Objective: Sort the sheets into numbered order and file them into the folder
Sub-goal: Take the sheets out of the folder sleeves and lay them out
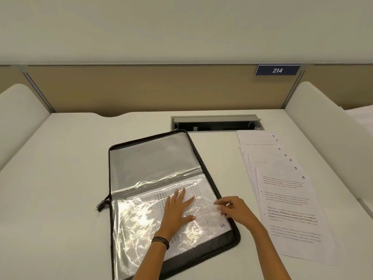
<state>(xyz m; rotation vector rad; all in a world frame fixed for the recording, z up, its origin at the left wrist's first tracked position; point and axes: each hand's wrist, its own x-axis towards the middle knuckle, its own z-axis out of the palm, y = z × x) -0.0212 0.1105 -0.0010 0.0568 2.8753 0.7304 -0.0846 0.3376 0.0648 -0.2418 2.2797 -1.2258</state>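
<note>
The printed sheet (203,223) lies inside a clear sleeve (137,229) of the black zip folder (236,237), which is opened near the middle of the desk's (60,178) front edge. The sheet is best slid fully home while the plastic is smoothed flat, so that no corner is creased. The sleeve is pressed by the left hand (175,211), fingers straight and spread. Its right edge appears pinched between thumb and forefinger of the right hand (234,209). The remaining numbered sheets (286,199) are fanned along the desk's right edge.

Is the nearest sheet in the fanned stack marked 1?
No, the nearest sheet of the fanned stack bears a handwritten 8 in its top right corner.
</note>
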